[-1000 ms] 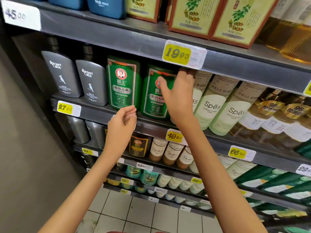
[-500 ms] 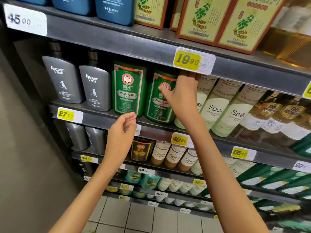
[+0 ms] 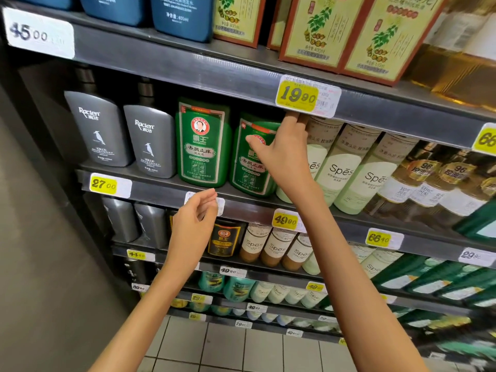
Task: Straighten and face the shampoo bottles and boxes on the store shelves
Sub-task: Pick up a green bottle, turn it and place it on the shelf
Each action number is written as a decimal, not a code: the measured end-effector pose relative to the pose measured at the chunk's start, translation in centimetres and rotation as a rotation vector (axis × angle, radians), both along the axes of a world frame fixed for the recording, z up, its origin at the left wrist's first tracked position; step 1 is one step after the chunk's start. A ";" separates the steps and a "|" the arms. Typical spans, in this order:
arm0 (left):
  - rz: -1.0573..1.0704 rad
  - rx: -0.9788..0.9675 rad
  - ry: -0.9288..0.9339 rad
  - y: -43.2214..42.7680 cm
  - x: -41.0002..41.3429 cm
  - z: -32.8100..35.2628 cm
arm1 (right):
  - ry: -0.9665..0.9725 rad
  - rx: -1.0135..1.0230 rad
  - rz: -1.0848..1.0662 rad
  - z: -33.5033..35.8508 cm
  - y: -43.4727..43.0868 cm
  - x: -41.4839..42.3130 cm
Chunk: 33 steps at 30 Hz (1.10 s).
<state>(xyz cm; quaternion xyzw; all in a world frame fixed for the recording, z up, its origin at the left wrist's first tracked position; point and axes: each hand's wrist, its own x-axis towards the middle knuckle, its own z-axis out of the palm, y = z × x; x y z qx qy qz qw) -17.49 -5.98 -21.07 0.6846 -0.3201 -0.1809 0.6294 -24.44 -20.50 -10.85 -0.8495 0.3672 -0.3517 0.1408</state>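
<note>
Head view
- Bottle being faced: right green bottle (image 3: 249,173), standing upright near the front edge of the second shelf (image 3: 150,187), between the left green bottle (image 3: 201,146) and the pale bottles (image 3: 341,167).
- Right hand (image 3: 281,157): spreading wide over the bottle's upper right, with the thumb lying across its label. Whether it is gripping cannot be told.
- Left hand (image 3: 193,224): hovering loosely curled and holding nothing, before the shelf's front edge.
- Nearer hand: the right. The bottle is lying up and right of the left hand.

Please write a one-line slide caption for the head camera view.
Right hand grips the right green shampoo bottle; left hand hovers, loosely curled.
</note>
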 end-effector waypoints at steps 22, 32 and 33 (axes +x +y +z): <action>0.039 0.034 0.040 2.4 -0.8 -0.8 | -0.458 0.350 0.043 -2.7 1.0 0.1; 0.006 0.041 0.094 3.4 -1.7 -1.9 | -0.613 0.404 0.003 -3.8 0.7 1.0; 0.002 0.041 0.094 3.5 -1.7 -1.9 | -0.634 0.392 -0.010 -3.8 0.8 1.1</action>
